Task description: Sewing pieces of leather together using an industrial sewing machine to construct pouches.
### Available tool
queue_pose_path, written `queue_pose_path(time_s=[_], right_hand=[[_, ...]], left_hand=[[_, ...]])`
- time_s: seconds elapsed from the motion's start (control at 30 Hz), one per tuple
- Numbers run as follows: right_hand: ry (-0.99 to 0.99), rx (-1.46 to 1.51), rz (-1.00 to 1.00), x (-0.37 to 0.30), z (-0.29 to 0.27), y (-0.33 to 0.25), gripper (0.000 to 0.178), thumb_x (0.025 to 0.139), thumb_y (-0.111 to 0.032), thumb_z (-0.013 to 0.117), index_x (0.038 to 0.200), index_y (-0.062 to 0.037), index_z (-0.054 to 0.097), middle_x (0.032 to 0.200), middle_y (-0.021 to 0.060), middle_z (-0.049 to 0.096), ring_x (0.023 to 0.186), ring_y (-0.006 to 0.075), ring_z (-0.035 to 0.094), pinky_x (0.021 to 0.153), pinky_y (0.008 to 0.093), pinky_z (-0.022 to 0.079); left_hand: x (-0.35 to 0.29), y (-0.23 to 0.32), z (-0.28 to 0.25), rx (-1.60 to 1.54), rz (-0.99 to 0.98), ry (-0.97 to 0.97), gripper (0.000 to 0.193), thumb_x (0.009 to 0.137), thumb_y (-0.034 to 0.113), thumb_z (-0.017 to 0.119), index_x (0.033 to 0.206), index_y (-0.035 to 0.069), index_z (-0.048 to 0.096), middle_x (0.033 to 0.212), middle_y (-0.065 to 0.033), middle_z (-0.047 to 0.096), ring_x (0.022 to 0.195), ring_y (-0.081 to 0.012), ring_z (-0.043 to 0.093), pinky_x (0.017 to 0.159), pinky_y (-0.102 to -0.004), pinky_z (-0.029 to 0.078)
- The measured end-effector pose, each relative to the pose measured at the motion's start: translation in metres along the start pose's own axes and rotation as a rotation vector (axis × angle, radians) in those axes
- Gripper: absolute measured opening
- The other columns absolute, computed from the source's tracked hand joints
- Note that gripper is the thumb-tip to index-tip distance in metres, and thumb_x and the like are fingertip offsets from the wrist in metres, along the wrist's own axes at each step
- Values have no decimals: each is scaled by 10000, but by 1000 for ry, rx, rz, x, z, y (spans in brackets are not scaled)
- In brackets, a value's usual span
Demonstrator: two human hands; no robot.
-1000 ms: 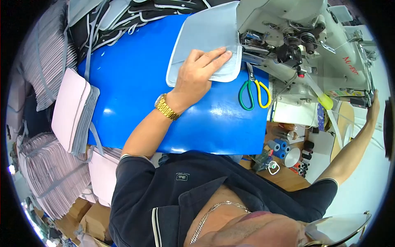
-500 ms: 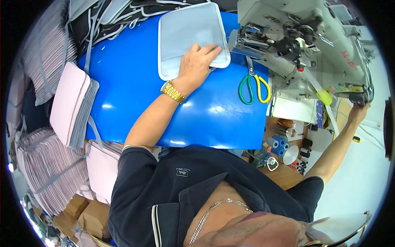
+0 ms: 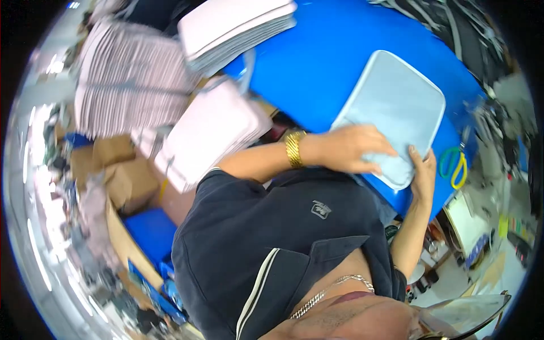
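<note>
A flat grey-blue fabric panel with rounded corners and white edging lies slanted at the near right of the blue table. My right hand grips its near right edge, thumb on top and fingers underneath. My left hand, with a gold watch at the wrist, is over the panel's near left edge. Its fingers are bent but smeared by motion, so their hold is unclear. To the right of my right hand lie scissors with one green and one yellow handle.
The blue tabletop extends beyond the panel. A stack of pink-and-grey panels sits on its left, with strapped bundles further left. Cardboard boxes stand below them. Dark fabric pieces lie at the far right.
My view has swung left. My right hand has come from the sewing machine to grip the panel's right edge. The panel now lies slanted nearer my body, and my left hand has moved to its left edge.
</note>
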State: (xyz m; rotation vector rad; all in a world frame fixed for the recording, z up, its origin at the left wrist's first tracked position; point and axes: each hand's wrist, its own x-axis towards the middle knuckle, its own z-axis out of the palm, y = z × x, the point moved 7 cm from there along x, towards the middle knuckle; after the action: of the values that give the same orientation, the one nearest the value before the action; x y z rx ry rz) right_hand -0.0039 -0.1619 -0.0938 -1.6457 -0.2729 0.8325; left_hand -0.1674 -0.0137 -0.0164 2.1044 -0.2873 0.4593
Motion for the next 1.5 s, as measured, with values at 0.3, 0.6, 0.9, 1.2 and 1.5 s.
queue_pose_path(time_s=[0.3, 0.6, 0.9, 1.2, 1.5], right_hand=[[-217, -429, -219, 28, -5, -83, 437, 965, -280, 621, 1256, 44, 588, 1135, 87, 654, 1033, 147, 577, 951, 289, 423], [-156, -831, -635, -3, 4, -176, 396, 1043, -310, 468, 1172, 15, 652, 1034, 56, 663, 965, 129, 577, 902, 277, 429], [-446, -771, -705, -62, 28, -186, 148, 907, -143, 644, 855, -6, 622, 745, -15, 556, 682, 54, 471, 605, 214, 348], [-605, -789, -1120, -139, 107, -210, 208, 754, -188, 775, 743, -49, 620, 900, 100, 624, 805, 265, 597, 663, 349, 466], [-78, -877, -1145, -120, 63, -180, 181, 830, -188, 718, 837, -40, 615, 1108, 138, 656, 956, 302, 637, 814, 380, 518]], left_hand=[[-363, -49, -255, 957, -1486, 122, 637, 753, 454, 761, 1201, 15, 649, 1191, -192, 654, 1104, -349, 616, 964, -405, 482], [-423, -53, -259, 738, -1518, 260, 848, 623, 489, 860, 1239, -36, 608, 1263, -268, 599, 1178, -367, 580, 1002, -406, 456], [-287, 34, -261, 838, -1236, 445, 421, 856, 384, 684, 1046, 13, 621, 883, -221, 663, 904, -388, 636, 809, -432, 487], [-22, 87, -180, 549, -257, -47, 178, 926, 181, 642, 958, 6, 630, 813, -89, 603, 736, -171, 559, 673, -295, 455], [92, 80, -82, 536, 96, -395, 175, 901, 217, 665, 950, 58, 718, 748, -106, 677, 636, -242, 639, 586, -328, 485]])
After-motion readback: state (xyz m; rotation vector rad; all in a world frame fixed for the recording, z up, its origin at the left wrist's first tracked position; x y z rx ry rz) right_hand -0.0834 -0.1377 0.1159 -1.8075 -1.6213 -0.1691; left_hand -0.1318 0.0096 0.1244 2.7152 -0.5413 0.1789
